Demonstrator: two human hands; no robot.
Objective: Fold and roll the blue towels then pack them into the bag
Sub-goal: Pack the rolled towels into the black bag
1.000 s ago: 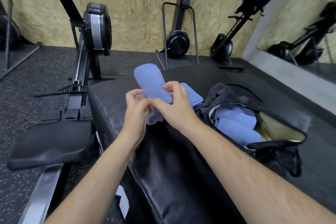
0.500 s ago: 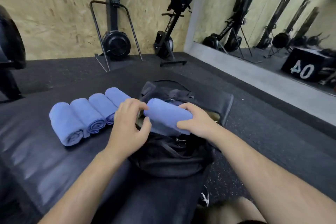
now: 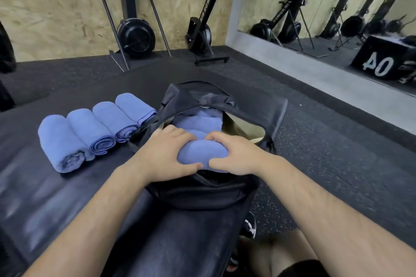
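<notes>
An open black bag (image 3: 202,191) lies on a black padded box (image 3: 67,198). Both hands grip one rolled blue towel (image 3: 200,153) at the near end of the bag's opening: my left hand (image 3: 164,155) holds its left end, my right hand (image 3: 234,155) its right end. More blue towels (image 3: 198,120) lie inside the bag behind it. Several rolled blue towels (image 3: 90,132) sit side by side on the box, left of the bag.
Black rubber floor (image 3: 337,164) lies to the right of the box. Upright rowing machines (image 3: 202,20) stand against the chipboard wall. A mirror (image 3: 337,7) at the right shows a black box marked 40. My shoe (image 3: 248,227) shows beside the box.
My view swung right from the rower to the bag. The hands carried the rolled towel from the box's top to the bag and lowered it into the near end of the opening.
</notes>
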